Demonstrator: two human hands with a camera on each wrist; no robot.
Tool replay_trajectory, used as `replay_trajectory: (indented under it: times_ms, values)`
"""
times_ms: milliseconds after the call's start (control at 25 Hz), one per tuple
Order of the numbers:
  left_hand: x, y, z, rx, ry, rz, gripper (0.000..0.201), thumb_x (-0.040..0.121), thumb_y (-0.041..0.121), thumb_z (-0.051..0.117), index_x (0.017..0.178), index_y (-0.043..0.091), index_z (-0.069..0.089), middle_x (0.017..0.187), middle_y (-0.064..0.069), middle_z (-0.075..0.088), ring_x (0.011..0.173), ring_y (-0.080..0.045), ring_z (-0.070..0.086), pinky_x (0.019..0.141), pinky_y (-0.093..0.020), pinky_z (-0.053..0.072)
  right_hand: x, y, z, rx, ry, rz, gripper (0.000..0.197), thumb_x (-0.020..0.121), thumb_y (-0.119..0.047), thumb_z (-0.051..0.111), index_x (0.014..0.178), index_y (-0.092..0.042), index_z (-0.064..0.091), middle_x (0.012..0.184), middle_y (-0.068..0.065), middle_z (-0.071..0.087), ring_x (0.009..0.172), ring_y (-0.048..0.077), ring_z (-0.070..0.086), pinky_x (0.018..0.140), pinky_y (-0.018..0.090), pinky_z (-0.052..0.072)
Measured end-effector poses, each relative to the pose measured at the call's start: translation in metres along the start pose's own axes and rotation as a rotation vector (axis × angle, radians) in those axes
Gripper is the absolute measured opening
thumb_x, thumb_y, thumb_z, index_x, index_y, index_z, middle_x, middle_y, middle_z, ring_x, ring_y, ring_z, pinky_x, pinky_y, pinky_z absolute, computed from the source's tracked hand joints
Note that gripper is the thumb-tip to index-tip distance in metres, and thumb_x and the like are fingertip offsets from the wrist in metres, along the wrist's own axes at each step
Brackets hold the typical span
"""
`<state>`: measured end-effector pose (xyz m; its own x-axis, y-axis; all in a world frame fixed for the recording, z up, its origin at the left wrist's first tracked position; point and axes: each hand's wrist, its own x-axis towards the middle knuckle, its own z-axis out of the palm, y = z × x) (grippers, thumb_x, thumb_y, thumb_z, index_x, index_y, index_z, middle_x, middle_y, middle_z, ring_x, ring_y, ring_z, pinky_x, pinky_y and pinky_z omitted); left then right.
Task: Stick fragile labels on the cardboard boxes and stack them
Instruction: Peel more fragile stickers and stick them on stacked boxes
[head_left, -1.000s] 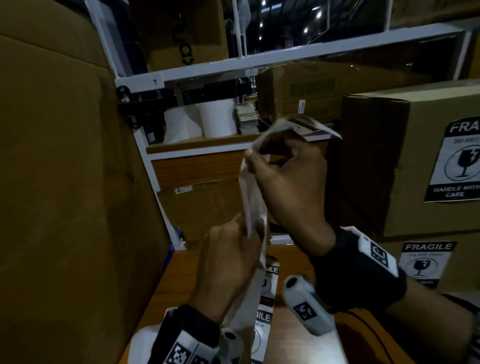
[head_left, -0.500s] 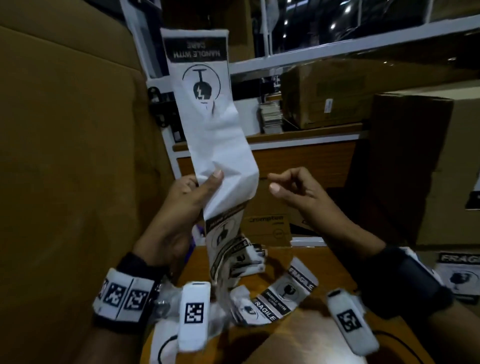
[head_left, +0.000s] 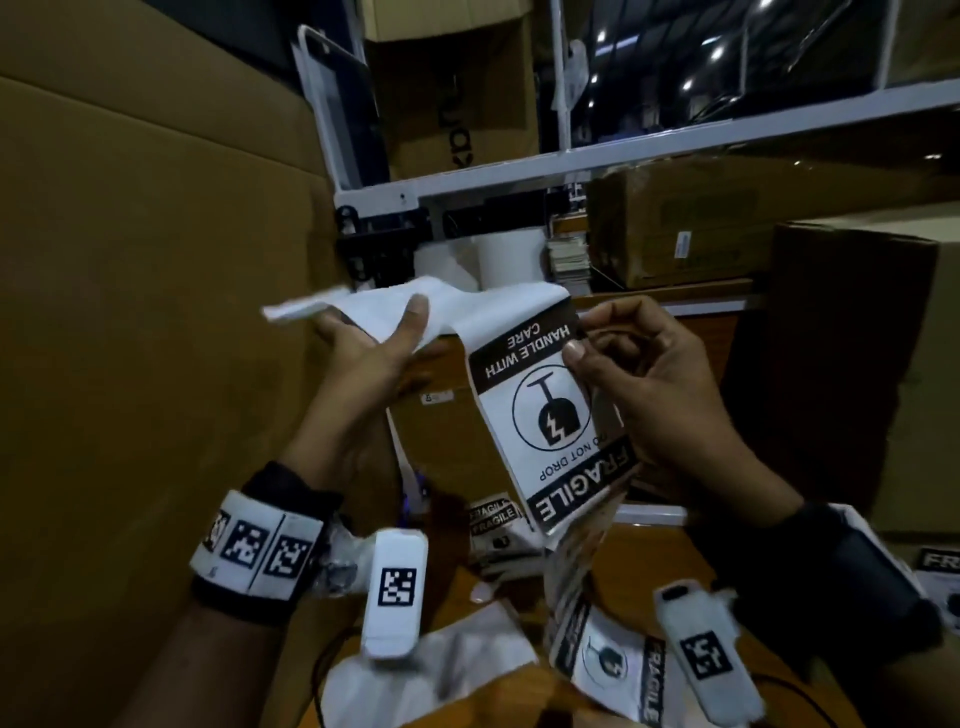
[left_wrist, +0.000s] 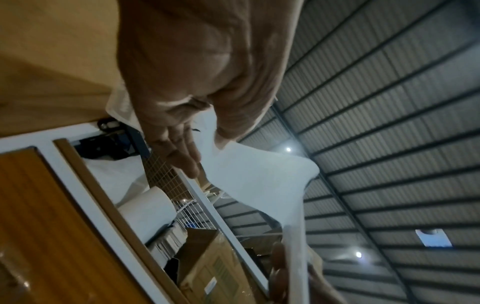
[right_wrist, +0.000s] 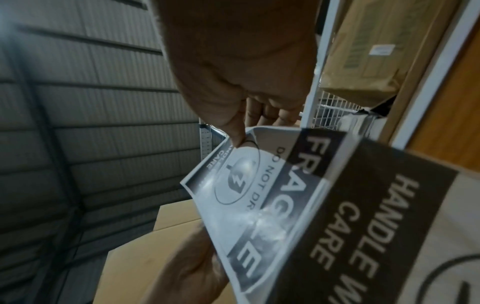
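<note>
A fragile label (head_left: 545, 410) sits upside down on a long white backing strip (head_left: 483, 306) held up in front of me. My left hand (head_left: 379, 353) grips the strip's blank end between thumb and fingers. My right hand (head_left: 639, 379) pinches the label's upper right corner with thumb and forefinger. In the left wrist view my left hand's fingers (left_wrist: 182, 156) lie against the white strip (left_wrist: 246, 174). In the right wrist view the thumb (right_wrist: 233, 131) presses on the label (right_wrist: 246, 185). A large cardboard box (head_left: 130, 312) stands at my left, another box (head_left: 857, 364) at my right.
The strip hangs down to a wooden table (head_left: 649, 561), where more fragile labels (head_left: 608, 665) lie in a loose heap. Behind is a white shelf rack (head_left: 571, 161) with a cardboard box (head_left: 675, 223) and white rolls (head_left: 504, 260).
The strip that my left hand held upright has bent over toward the right. My right hand, free half a second ago, now pinches the label's corner.
</note>
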<state>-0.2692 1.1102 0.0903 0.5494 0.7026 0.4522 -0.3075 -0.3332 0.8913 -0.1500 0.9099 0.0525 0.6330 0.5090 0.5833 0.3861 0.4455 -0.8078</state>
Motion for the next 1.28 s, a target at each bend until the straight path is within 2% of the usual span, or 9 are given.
replay_trajectory:
  times_ms: [120, 240, 360, 520, 640, 840, 1000, 1120, 1280]
  values:
    - [-0.004, -0.01, -0.006, 0.12, 0.048, 0.18, 0.059, 0.1, 0.033, 0.064, 0.135, 0.035, 0.017, 0.148, -0.01, 0.045, 0.126, -0.023, 0.06, 0.099, -0.047, 0.057, -0.003, -0.005, -0.001, -0.021, 0.069, -0.016, 0.023, 0.096, -0.008, 0.066, 0.117, -0.017, 0.062, 0.098, 0.007, 0.076, 0.093, 0.018, 0.077, 0.074, 0.035, 0.064]
    - [-0.02, -0.011, -0.004, 0.205, 0.21, 0.396, 0.062, 0.096, 0.026, 0.07, 0.136, 0.027, 0.023, 0.129, -0.006, 0.047, 0.098, 0.005, 0.058, 0.083, -0.018, 0.055, -0.008, -0.009, -0.004, -0.011, 0.144, -0.026, 0.025, 0.097, -0.008, 0.066, 0.119, -0.02, 0.063, 0.098, 0.004, 0.077, 0.091, 0.017, 0.077, 0.071, 0.032, 0.063]
    - [-0.042, -0.008, 0.002, 0.24, 0.29, 0.454, 0.069, 0.085, 0.016, 0.081, 0.134, 0.023, 0.032, 0.107, 0.002, 0.041, 0.083, -0.01, 0.051, 0.076, -0.012, 0.05, -0.014, -0.017, -0.007, -0.038, 0.17, -0.034, 0.031, 0.098, -0.011, 0.066, 0.127, -0.022, 0.06, 0.1, 0.0, 0.077, 0.09, 0.015, 0.077, 0.066, 0.029, 0.062]
    - [-0.055, -0.002, 0.008, 0.565, 0.132, 0.704, 0.06, 0.073, 0.02, 0.087, 0.129, 0.021, 0.064, 0.127, -0.002, 0.04, 0.118, -0.019, 0.047, 0.103, -0.026, 0.046, -0.021, -0.024, -0.006, -0.081, 0.146, -0.035, 0.037, 0.099, -0.013, 0.066, 0.133, -0.025, 0.059, 0.098, -0.001, 0.078, 0.088, 0.014, 0.077, 0.064, 0.028, 0.062]
    - [-0.055, 0.007, 0.009, 0.702, 0.038, 0.846, 0.052, 0.079, 0.021, 0.081, 0.13, 0.015, 0.069, 0.13, -0.01, 0.055, 0.122, -0.023, 0.05, 0.105, -0.016, 0.038, -0.026, -0.025, -0.004, -0.043, 0.136, -0.043, 0.036, 0.098, -0.012, 0.066, 0.131, -0.024, 0.058, 0.097, 0.001, 0.078, 0.088, 0.016, 0.078, 0.064, 0.029, 0.062]
    - [-0.053, 0.009, 0.004, 0.668, 0.031, 0.933, 0.026, 0.091, 0.03, 0.069, 0.107, 0.012, 0.078, 0.113, -0.004, 0.07, 0.111, -0.024, 0.058, 0.091, -0.032, 0.048, -0.032, -0.016, -0.008, -0.146, 0.148, -0.048, 0.039, 0.094, -0.017, 0.072, 0.129, -0.03, 0.059, 0.115, -0.007, 0.072, 0.104, 0.013, 0.073, 0.077, 0.033, 0.063]
    - [-0.059, 0.01, 0.009, 0.626, -0.001, 0.889, 0.021, 0.09, 0.028, 0.075, 0.103, 0.012, 0.078, 0.105, -0.001, 0.07, 0.106, -0.023, 0.059, 0.088, -0.028, 0.047, -0.036, -0.012, -0.01, -0.669, 0.157, -0.384, 0.041, 0.093, -0.034, 0.07, 0.134, -0.036, 0.062, 0.137, -0.014, 0.052, 0.131, 0.006, 0.045, 0.105, 0.026, 0.041]
    - [-0.063, 0.009, 0.014, 0.608, -0.04, 0.884, 0.016, 0.088, 0.025, 0.077, 0.102, 0.015, 0.077, 0.103, -0.001, 0.07, 0.104, -0.023, 0.06, 0.083, -0.038, 0.051, -0.033, -0.016, -0.004, -0.776, 0.101, -0.494, 0.036, 0.096, -0.038, 0.064, 0.132, -0.033, 0.065, 0.134, -0.011, 0.053, 0.129, 0.008, 0.042, 0.1, 0.011, 0.034]
    - [-0.07, 0.008, 0.019, 0.556, -0.085, 0.864, 0.014, 0.089, 0.028, 0.076, 0.099, 0.018, 0.078, 0.101, 0.003, 0.07, 0.102, -0.02, 0.06, 0.083, -0.036, 0.05, -0.031, -0.016, 0.0, -0.768, 0.08, -0.568, 0.03, 0.096, -0.035, 0.062, 0.122, -0.023, 0.073, 0.125, -0.005, 0.062, 0.12, 0.016, 0.049, 0.09, 0.028, 0.048]
